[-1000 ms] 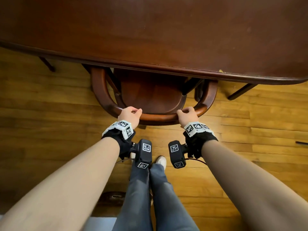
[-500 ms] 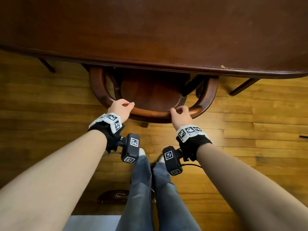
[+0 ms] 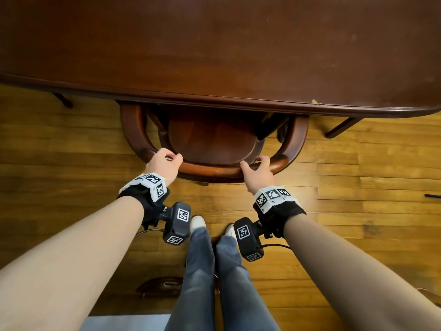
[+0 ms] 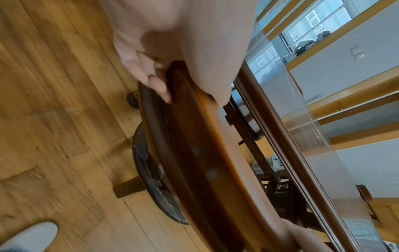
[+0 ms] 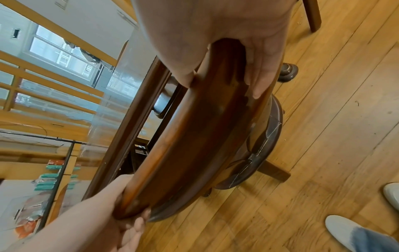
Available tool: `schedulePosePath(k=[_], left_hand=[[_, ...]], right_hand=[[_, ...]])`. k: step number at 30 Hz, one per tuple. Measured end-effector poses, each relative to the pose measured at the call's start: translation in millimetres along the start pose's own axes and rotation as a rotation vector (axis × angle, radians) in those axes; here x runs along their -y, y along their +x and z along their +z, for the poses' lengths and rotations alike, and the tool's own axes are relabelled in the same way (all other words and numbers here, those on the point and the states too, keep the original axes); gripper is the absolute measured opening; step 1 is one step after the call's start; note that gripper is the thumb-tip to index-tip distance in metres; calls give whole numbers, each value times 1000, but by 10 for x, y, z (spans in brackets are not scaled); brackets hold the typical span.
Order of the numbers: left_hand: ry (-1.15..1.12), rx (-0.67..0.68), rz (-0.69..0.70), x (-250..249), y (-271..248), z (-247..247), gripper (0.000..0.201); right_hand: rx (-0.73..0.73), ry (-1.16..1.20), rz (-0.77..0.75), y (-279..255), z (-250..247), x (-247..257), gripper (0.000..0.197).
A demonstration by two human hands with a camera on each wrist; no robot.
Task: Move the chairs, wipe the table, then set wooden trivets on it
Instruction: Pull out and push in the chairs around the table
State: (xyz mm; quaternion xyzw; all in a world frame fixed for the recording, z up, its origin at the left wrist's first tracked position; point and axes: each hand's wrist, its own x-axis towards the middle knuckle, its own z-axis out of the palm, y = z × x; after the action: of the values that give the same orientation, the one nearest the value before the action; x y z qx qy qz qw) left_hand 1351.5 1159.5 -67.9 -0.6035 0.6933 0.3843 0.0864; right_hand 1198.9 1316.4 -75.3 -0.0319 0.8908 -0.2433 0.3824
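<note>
Both grips are clamped on the chair's curved back rail (image 3: 214,172), left hand (image 3: 163,163) and right hand (image 3: 259,170); seemingly the chair (image 3: 210,137) remains half under the table (image 3: 214,56), wiping and trivets undone.

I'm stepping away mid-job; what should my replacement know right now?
Left hand grips the chair's curved back rail on its left side; right hand grips the same rail on its right. The chair sits partly under the table, seat half hidden by the edge. No cloth or trivets in view. Done: nothing that shows. Left: move this chair and any others, wipe the table, set the trivets.
</note>
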Motion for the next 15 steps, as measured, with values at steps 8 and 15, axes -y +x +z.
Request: schedulePosePath(k=[8,15], left_hand=[[-20,46,-44,-1,-80,93,26],[10,30,-6,34,41,-61,29]], right_hand=[[-29,25,33,-29,-41,-118,29],[33,13,29,-23,23,-56,31]])
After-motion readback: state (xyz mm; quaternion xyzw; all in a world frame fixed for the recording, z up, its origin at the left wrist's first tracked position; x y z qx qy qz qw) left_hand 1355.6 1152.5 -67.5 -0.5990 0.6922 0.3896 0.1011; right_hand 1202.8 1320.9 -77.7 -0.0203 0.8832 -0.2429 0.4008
